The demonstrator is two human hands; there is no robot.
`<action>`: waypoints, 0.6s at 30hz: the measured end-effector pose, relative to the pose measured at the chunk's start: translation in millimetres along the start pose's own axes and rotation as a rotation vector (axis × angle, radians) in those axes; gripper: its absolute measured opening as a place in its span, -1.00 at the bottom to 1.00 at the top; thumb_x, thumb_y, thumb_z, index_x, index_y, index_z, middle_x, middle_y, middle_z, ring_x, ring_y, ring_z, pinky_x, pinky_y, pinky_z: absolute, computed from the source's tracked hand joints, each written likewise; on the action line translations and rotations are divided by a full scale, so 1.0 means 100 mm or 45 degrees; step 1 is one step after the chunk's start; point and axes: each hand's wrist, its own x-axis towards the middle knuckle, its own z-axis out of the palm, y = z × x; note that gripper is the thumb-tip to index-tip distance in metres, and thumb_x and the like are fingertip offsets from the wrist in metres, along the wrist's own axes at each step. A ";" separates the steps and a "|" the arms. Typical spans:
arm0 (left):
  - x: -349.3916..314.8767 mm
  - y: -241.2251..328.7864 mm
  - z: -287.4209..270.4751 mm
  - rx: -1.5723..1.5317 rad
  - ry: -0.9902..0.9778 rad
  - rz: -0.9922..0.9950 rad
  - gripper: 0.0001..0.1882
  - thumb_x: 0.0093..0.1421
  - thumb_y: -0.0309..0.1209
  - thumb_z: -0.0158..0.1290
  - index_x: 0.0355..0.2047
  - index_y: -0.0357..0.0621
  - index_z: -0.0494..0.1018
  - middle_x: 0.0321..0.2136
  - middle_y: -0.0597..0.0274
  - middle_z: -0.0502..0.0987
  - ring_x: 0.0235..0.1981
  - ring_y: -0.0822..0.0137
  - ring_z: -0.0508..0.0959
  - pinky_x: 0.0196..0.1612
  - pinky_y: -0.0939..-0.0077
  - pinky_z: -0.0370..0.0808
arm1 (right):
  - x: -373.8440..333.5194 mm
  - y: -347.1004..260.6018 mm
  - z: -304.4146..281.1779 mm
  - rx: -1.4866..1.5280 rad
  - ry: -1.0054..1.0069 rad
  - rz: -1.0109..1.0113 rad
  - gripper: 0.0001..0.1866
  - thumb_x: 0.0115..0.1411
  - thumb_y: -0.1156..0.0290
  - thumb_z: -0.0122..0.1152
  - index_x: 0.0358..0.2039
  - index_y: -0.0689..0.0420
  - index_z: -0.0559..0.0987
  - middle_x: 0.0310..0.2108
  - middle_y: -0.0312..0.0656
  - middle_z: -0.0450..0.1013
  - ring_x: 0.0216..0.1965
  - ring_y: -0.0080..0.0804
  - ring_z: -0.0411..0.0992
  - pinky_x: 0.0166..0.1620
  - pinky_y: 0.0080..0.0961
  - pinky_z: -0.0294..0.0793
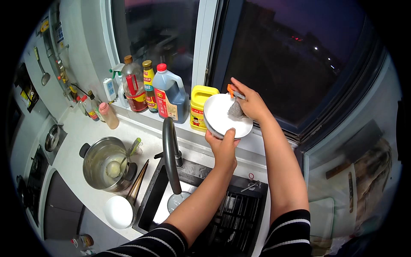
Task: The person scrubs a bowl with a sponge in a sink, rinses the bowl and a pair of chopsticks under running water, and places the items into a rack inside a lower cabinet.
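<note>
Bowl getting scrubbed above the sink

A white bowl (224,116) is held up at frame centre, over the sink (205,205), with the left hand (222,147) clamped on its lower rim, thumb over the edge. The right hand (250,103) is closed around a grey scourer (235,110) pressed against the bowl's inside, so the scrubbing step looks to be in hand. Next would probably be a rinse, which calls for the bowl to be lowered under the tap (171,150) just below and left of it. How clean the bowl is can't be judged. The scourer is partly covered by fingers, and a bit of orange behind it can't be identified. The sink's right side is dark, and the small items by its rim are hard to make out. The pot (105,162) sits on the bench at lower left.
</note>
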 end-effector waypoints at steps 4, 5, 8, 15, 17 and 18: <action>-0.10 -0.01 -0.11 0.082 -0.046 -0.019 -0.32 0.00 -0.51 0.00 0.09 -0.11 -0.10 0.00 0.08 0.16 -0.07 0.23 0.36 -0.17 0.32 0.46 | -0.25 0.14 -0.03 0.155 0.360 -0.033 -0.47 0.10 0.64 -0.04 0.13 0.12 0.25 0.02 -0.06 0.34 0.09 -0.33 0.29 0.11 -0.55 0.20; -0.12 -0.01 -0.15 0.103 -0.053 -0.019 -0.32 -0.01 -0.52 0.00 0.08 -0.10 -0.09 -0.01 0.09 0.17 -0.08 0.24 0.36 -0.19 0.33 0.46 | -0.30 0.15 -0.02 0.186 0.442 -0.031 -0.49 0.11 0.63 -0.05 0.12 0.13 0.27 0.00 -0.07 0.36 0.07 -0.34 0.30 0.10 -0.56 0.21; -0.27 -0.01 -0.32 0.169 -0.107 -0.044 -0.32 -0.05 -0.56 -0.03 0.08 -0.06 -0.05 -0.04 0.12 0.20 -0.11 0.27 0.36 -0.27 0.39 0.46 | -0.61 -0.02 -0.05 0.347 0.517 0.059 -0.59 0.13 0.55 -0.03 0.04 0.15 0.34 -0.11 -0.11 0.41 -0.06 -0.36 0.38 0.02 -0.52 0.30; -1.06 0.19 -1.39 0.132 -0.365 -0.752 -0.37 -0.06 -0.60 -0.13 0.07 0.00 0.01 -0.11 0.13 0.27 -0.22 0.26 0.44 -0.38 0.44 0.55 | -2.04 -0.18 0.68 -0.365 -0.111 -0.213 -0.55 -0.24 0.67 0.05 -0.22 0.10 0.49 -0.19 -0.09 0.41 -0.08 -0.12 0.33 0.06 -0.29 0.26; -1.20 0.28 -1.83 0.249 -0.268 -0.909 -0.36 -0.08 -0.58 -0.13 0.07 0.02 0.03 -0.13 0.13 0.28 -0.24 0.24 0.45 -0.44 0.44 0.56 | -2.50 -0.28 1.05 -0.727 -0.616 -0.024 -0.55 -0.18 0.45 0.17 -0.16 0.10 0.48 -0.11 -0.12 0.39 0.05 -0.16 0.26 0.17 -0.14 0.07; -1.28 0.29 -2.02 0.312 -0.278 -0.901 -0.35 -0.11 -0.58 -0.12 0.06 0.03 0.05 -0.14 0.12 0.29 -0.25 0.23 0.46 -0.50 0.42 0.57 | -2.78 -0.31 1.16 -0.753 -0.661 -0.066 -0.56 -0.11 0.37 0.17 -0.13 0.12 0.45 -0.03 -0.09 0.34 0.11 -0.16 0.20 0.20 -0.06 0.01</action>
